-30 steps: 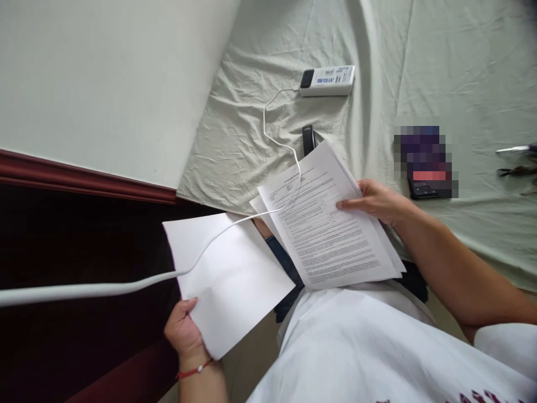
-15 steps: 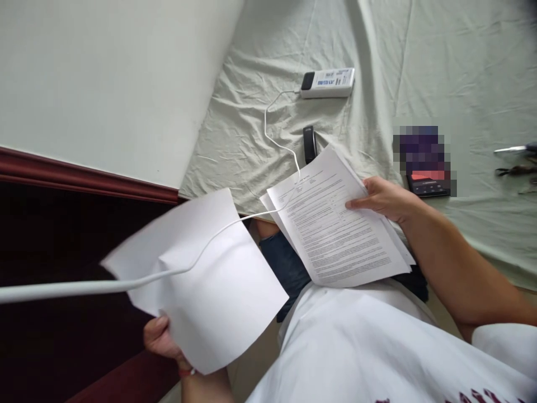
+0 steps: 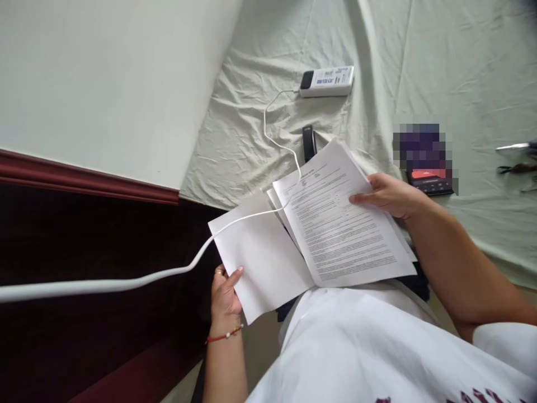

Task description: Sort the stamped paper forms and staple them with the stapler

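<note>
My right hand [image 3: 388,195] grips a stack of printed papers [image 3: 339,224] at its right edge, thumb on top of the text. My left hand [image 3: 226,291], with a red bracelet at the wrist, pinches the left edge of a blank-faced sheet of paper [image 3: 262,254]. That sheet's right side meets or slips under the printed stack; exactly how they overlap is hidden. Both lie tilted above my lap. A white cable [image 3: 235,220] passes in front of the sheet and the stack's upper left corner.
On the green cloth [image 3: 369,67] lie a white power bank [image 3: 327,81] joined to the cable, a black stapler-like object [image 3: 309,143] just beyond the papers, and a partly blurred phone [image 3: 430,182]. Dark items [image 3: 518,169] sit far right. A white board with red trim [image 3: 88,176] stands left.
My left hand has moved right and up, bringing the blank sheet from apart on the left against the printed stack. The sheet has flattened. My right hand has hardly shifted.
</note>
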`<state>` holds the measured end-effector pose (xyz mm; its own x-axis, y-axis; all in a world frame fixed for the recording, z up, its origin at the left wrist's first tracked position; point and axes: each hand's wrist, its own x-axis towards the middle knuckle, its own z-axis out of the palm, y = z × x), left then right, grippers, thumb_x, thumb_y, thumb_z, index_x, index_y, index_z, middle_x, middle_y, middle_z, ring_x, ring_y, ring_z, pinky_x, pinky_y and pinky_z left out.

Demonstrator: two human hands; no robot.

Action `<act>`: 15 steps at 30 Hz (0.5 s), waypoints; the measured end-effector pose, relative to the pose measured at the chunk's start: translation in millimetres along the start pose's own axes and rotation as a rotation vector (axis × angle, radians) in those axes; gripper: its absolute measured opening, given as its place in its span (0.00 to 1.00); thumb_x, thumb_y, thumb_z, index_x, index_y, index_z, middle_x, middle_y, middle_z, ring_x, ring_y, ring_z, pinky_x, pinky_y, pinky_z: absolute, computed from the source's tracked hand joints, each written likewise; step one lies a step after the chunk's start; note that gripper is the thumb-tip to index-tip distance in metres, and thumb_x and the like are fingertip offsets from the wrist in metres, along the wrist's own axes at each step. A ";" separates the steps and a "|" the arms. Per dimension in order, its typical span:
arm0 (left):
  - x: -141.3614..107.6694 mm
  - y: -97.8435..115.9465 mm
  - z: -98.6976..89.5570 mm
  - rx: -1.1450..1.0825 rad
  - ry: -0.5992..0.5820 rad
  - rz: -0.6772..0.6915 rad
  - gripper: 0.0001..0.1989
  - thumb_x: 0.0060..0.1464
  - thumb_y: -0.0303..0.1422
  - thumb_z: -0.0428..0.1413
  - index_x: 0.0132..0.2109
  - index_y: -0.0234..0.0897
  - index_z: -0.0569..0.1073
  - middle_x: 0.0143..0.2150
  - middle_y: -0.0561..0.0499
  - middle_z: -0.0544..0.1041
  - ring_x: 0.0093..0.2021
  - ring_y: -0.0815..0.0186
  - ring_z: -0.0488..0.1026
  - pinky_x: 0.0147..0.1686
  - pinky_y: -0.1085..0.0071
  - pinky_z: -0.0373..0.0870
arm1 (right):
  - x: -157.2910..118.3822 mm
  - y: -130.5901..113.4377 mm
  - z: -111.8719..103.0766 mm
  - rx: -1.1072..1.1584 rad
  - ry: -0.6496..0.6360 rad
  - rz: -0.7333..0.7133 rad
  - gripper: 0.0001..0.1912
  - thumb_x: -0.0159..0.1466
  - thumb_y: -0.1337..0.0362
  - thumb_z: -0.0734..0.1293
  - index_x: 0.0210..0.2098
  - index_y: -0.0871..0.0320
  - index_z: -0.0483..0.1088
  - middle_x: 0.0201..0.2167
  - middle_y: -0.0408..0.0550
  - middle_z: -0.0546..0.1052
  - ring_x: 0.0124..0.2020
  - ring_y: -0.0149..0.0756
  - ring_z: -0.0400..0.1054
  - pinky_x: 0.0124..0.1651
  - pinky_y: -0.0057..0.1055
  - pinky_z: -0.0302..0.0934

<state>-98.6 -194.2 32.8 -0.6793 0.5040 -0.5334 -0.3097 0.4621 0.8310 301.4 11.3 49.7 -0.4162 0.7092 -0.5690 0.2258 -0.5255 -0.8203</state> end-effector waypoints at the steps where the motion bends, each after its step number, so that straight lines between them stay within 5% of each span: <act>1: -1.3 1.2 -0.1 0.001 -0.017 0.002 0.34 0.28 0.29 0.76 0.45 0.39 0.71 0.38 0.52 0.82 0.35 0.63 0.79 0.41 0.66 0.76 | -1.9 -2.2 -1.0 0.016 0.009 0.017 0.13 0.55 0.58 0.77 0.39 0.53 0.81 0.37 0.52 0.85 0.38 0.55 0.81 0.40 0.47 0.78; 7: -11.2 6.2 10.4 0.050 -0.087 -0.068 0.35 0.25 0.35 0.79 0.44 0.33 0.76 0.35 0.48 0.83 0.31 0.60 0.79 0.40 0.62 0.77 | -10.6 -14.3 -3.1 0.149 0.095 0.049 0.11 0.54 0.56 0.77 0.34 0.53 0.81 0.35 0.55 0.85 0.36 0.54 0.81 0.38 0.46 0.78; 15: -40.6 20.7 56.4 0.006 -0.211 -0.056 0.31 0.31 0.36 0.77 0.46 0.33 0.79 0.39 0.44 0.85 0.36 0.54 0.83 0.44 0.57 0.79 | -8.0 -12.9 3.3 0.256 0.032 0.058 0.12 0.53 0.60 0.77 0.37 0.53 0.82 0.36 0.55 0.85 0.35 0.51 0.81 0.38 0.44 0.78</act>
<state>-39.9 -163.9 62.7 -0.5064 0.6186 -0.6007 -0.3388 0.4979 0.7983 298.9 10.9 65.1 -0.3804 0.6869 -0.6193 0.0168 -0.6644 -0.7472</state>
